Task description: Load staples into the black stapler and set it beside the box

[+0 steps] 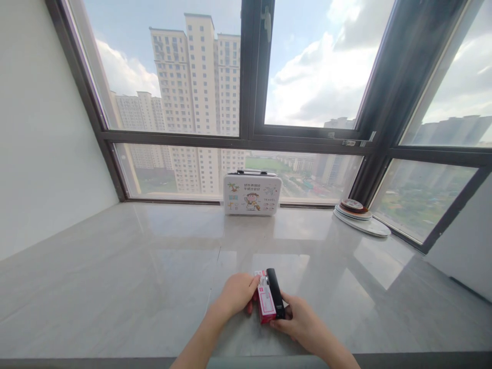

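Low in the middle of the view, both of my hands meet over a grey marble sill (134, 277). My left hand (234, 294) curls its fingers around a small pink and white box (265, 303). My right hand (298, 320) grips a slim black object (275, 298), possibly a stapler, which lies right against the box's right side. Both things sit just above the sill near its front edge.
A white tin case with cartoon pictures (251, 193) stands upright against the window at the back middle. A stack of round plates (359, 214) lies at the back right. A white wall borders the left, and dark window frames run behind.
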Demonstrator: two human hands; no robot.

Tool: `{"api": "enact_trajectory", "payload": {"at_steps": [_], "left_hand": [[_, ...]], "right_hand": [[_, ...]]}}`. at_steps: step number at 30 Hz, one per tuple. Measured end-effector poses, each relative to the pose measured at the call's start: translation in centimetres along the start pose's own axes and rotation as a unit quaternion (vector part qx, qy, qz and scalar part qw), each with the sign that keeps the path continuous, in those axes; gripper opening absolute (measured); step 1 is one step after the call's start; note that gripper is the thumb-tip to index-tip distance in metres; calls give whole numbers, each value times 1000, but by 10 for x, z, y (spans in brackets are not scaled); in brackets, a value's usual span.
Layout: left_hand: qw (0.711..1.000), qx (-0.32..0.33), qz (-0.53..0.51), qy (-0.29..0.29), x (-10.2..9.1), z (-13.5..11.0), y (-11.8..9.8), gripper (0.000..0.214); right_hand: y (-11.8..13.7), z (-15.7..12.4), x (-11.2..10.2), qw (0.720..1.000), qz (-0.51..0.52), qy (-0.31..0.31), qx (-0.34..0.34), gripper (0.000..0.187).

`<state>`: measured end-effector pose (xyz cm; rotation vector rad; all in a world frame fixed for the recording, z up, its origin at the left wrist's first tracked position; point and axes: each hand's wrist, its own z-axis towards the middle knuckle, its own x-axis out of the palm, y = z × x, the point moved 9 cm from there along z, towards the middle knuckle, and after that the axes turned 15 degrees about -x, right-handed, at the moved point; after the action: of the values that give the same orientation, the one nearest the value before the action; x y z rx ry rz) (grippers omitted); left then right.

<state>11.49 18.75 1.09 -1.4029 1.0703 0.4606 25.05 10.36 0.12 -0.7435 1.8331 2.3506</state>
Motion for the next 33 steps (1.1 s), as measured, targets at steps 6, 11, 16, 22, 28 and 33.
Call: {"api": "enact_trajectory", "payload": {"at_steps": [6, 11, 16, 22, 28, 33], "left_hand": [[999, -4, 43, 3, 49, 44, -72, 40], [997, 20, 74, -14, 85, 73, -137, 29], [993, 56, 100, -38, 107, 85, -171, 29], [988, 81, 121, -56, 117, 91, -175, 30], [986, 95, 120, -66, 119, 91, -177, 30], [986, 114, 100, -70, 113, 84, -171, 30]], "right_hand": [[-38, -27, -84, 999, -37, -7, 15, 50], [-90, -55, -151, 987, -107, 49, 106, 68], [-110, -72, -183, 985, -107, 50, 125, 74], [-108, -76, -188, 990, -101, 13, 102, 73], [-104, -74, -188, 988, -106, 10, 111, 75], [-108, -91, -196, 985, -87, -59, 138, 95]]}}
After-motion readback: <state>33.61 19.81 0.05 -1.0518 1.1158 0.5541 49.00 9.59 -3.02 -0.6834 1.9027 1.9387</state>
